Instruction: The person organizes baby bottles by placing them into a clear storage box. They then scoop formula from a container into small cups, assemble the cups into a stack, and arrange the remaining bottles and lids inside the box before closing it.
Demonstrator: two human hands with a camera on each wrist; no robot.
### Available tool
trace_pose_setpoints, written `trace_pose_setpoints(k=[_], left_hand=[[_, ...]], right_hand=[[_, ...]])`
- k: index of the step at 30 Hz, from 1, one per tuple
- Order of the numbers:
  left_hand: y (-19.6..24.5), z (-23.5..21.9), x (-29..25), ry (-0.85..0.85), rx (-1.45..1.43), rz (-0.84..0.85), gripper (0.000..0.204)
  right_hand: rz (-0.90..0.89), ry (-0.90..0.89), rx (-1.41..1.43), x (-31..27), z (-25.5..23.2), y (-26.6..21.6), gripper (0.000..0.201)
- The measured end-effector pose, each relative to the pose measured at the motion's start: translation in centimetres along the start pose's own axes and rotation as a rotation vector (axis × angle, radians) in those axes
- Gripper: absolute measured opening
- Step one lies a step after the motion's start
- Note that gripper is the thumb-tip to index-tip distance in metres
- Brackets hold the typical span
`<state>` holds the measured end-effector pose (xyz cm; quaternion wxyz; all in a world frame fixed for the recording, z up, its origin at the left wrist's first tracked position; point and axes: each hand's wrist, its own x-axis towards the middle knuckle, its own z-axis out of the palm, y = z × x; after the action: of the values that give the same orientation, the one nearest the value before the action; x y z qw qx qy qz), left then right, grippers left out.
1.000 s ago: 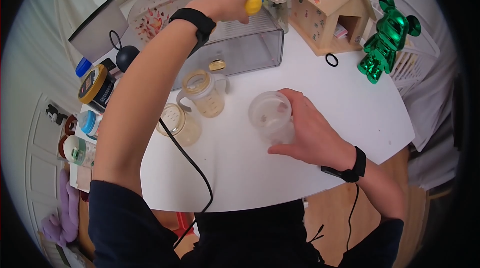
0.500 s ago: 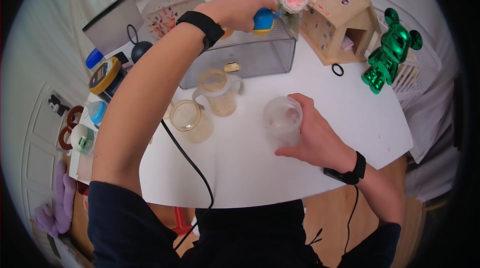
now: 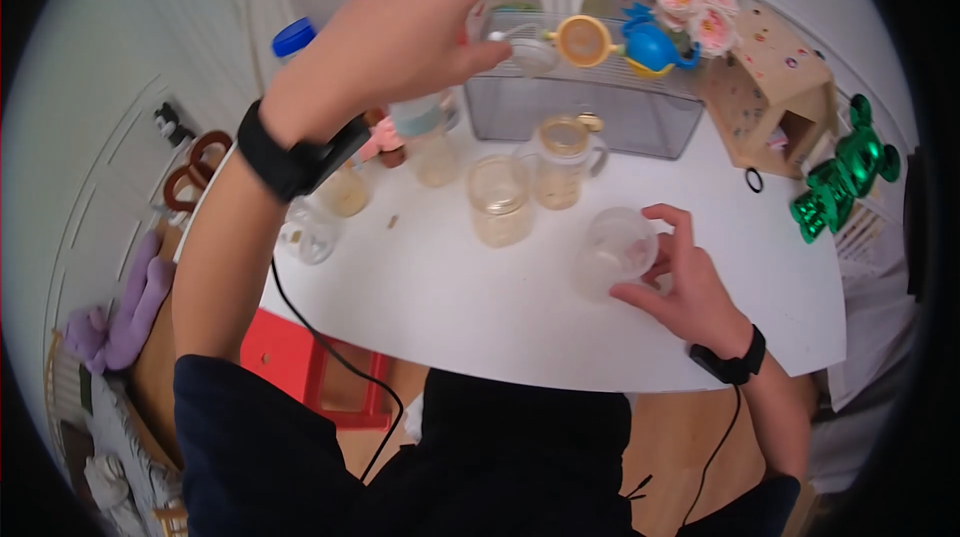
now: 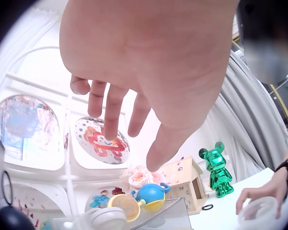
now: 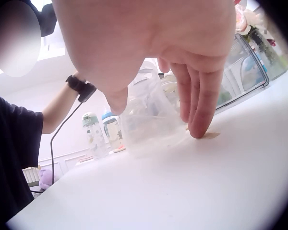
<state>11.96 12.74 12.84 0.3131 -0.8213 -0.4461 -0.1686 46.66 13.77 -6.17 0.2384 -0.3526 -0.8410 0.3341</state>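
Note:
In the head view my right hand (image 3: pixel 695 282) holds a translucent plastic cup (image 3: pixel 618 247) on the white table, thumb on the near side and fingers on the far side. My left hand (image 3: pixel 415 22) is raised over the left part of a grey clear-fronted box (image 3: pixel 590 112); the left wrist view shows its fingers spread and empty. Along the box's top lie a white lid (image 3: pixel 530 54), a yellow-ringed lid (image 3: pixel 583 41) and a blue and yellow toy like a small watering can (image 3: pixel 652 47). Left of the cup stand an uncapped bottle (image 3: pixel 500 202) and a two-handled bottle (image 3: pixel 560 165).
More bottles, among them a pale yellow one (image 3: pixel 345 194) and a clear one (image 3: pixel 310 237), line the table's left side. A wooden house (image 3: pixel 765 97), a black ring (image 3: pixel 753 180) and a shiny green bear figure (image 3: pixel 845 177) are at right. A cable (image 3: pixel 340 362) hangs from my left wrist.
My left hand has let go of the blue and yellow toy on the box top and moved left. The head view has turned left. My right hand stays around the cup.

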Motion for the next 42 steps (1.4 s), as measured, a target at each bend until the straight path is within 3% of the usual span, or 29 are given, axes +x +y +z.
trace_pose_setpoints(k=[2, 6, 7, 11, 16, 18, 20, 25, 30, 33, 36, 40, 42], left_hand=[[-0.4, -2.9, -4.3, -0.049, 0.004, -0.06, 0.048], [-0.9, -6.9, -11.0, -0.149, 0.005, -0.359, 0.047], [-1.7, -7.0, -12.7, -0.118, 0.023, -0.376, 0.052], [-3.5, -7.6, -18.1, -0.274, 0.133, -0.715, 0.069], [-4.2, -7.1, -20.9, -0.449, -0.177, -0.91, 0.059], [-3.9, -7.6, -21.0, -0.466, -0.286, -0.947, 0.054], [-3.4, -8.3, -20.5, -0.467, -0.312, -0.925, 0.049], [-0.1, -10.3, -17.6, -0.335, -0.408, -0.559, 0.05], [4.4, -9.3, -10.4, -0.179, -0.586, -0.043, 0.053], [7.1, -7.3, -6.0, -0.037, -0.737, 0.155, 0.051], [9.3, -5.2, -2.1, 0.116, -0.791, 0.283, 0.047], [10.4, -1.6, 2.1, 0.24, -0.725, 0.317, 0.039], [10.5, 0.6, 3.7, 0.232, -0.707, 0.273, 0.038]], right_hand=[[0.009, 0.009, -0.006, 0.3, 0.2, -0.6, 0.09], [0.027, 0.044, -0.044, 1.1, 0.8, -1.1, 0.087], [0.048, 0.057, -0.047, 1.1, 0.9, -1.2, 0.087], [0.002, 0.166, -0.168, 0.4, 0.8, -1.3, 0.083], [-0.037, 0.268, -0.267, -1.1, -1.0, -3.0, 0.063], [-0.023, 0.281, -0.203, -1.7, -1.5, -4.1, 0.043], [-0.045, 0.284, -0.188, -2.5, -2.0, -4.3, 0.034], [-0.246, 0.169, -0.251, -2.9, -0.1, -8.3, 0.028], [-0.503, 0.056, -0.241, -0.6, 0.2, -10.2, 0.056], [-0.516, -0.009, -0.046, -0.4, -1.1, -11.4, 0.079], [-0.289, -0.141, 0.168, -1.4, -2.4, -11.5, 0.093], [-0.181, 0.005, 0.306, -2.0, -3.3, -9.7, 0.083], [-0.136, 0.186, 0.03, -2.3, -3.9, -9.5, 0.076]])
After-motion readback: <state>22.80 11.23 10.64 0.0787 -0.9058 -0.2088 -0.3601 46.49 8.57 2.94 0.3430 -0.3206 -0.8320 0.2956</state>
